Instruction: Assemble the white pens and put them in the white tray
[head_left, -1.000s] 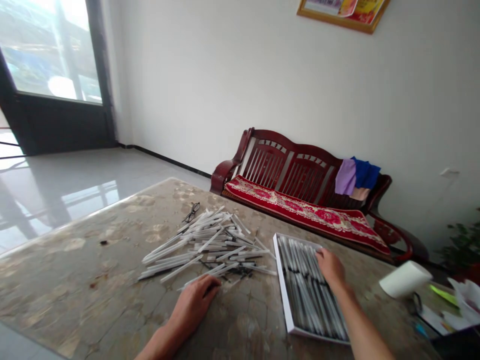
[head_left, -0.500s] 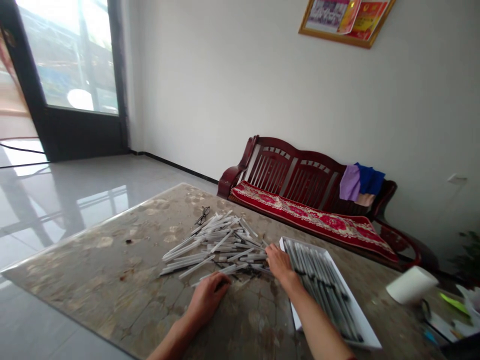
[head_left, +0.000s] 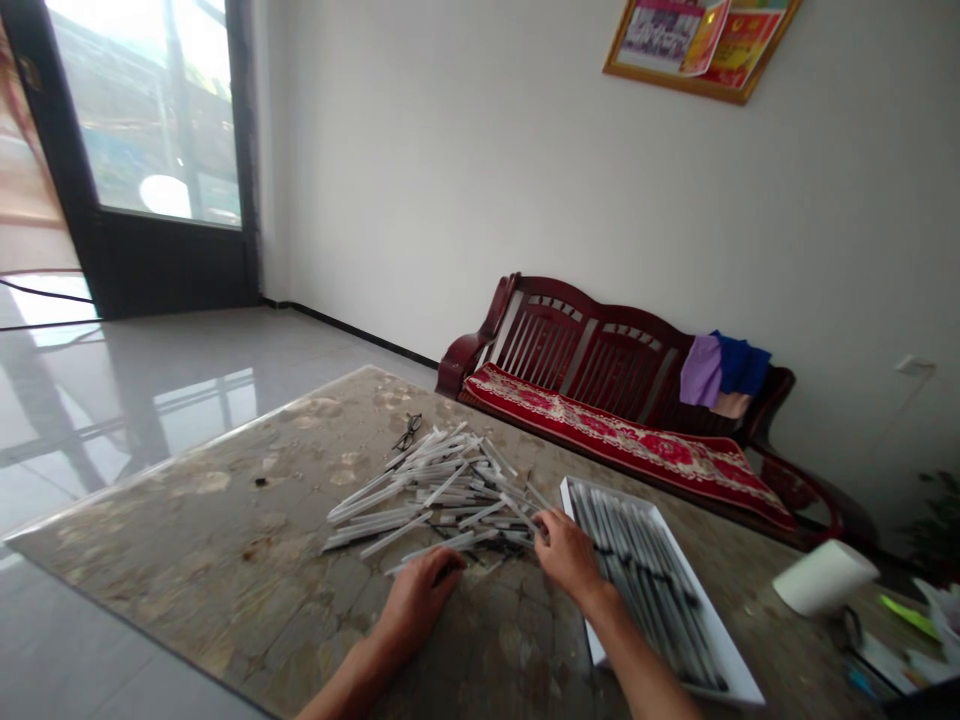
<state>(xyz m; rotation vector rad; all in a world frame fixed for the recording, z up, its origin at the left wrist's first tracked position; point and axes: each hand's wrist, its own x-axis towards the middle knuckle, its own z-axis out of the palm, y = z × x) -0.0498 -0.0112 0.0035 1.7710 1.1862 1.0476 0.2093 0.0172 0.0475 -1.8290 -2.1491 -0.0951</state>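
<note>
A stone-topped table (head_left: pixel 187 530) held a white tray (head_left: pixel 709 605) beside a loose heap of slim white pens (head_left: pixel 435 500). The left hand (head_left: pixel 420 600) lay half-curled and the right hand (head_left: pixel 570 560) half-open at the heap's near edge, any grip unclear. The pens looked light, stiff and slippery, best pinched mid-barrel.

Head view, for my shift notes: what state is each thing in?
left hand: resting at the pile's near edge, fingers curled
right hand: at the pile's right edge, beside the tray
loose white tubes: heaped at angles on the table
white tray: filled with neatly aligned tubes
eyeglasses: lying on the table beyond the pile
white roll: lying on its side
cloths: draped over the bench back
</note>
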